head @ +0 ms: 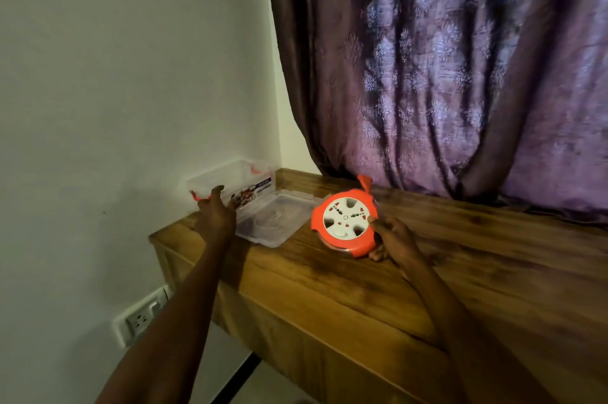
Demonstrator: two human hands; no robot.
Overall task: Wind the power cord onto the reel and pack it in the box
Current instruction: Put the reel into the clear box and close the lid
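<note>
Item: cord reel (345,226), orange with a white socket face, lay flat on the wooden ledge (444,272) at centre. Right hand (393,240) gripped its 4 o'clock rim, thumb on top and fingers curled beneath. Left hand (215,212) was spread wide, holding nothing, at the near wall of the clear box (245,184), which stood at 9 o'clock from the reel, well apart.

Risks: one-handed lift might let the reel tip or slip; the loose lid (276,222), lying between reel and box, might be knocked off the ledge edge; the light box might slide if bumped.

Count: reels 1; boxes 1; lids 1; hands 2; wall sockets (141,318) 1; curtains (444,74) 1.
</note>
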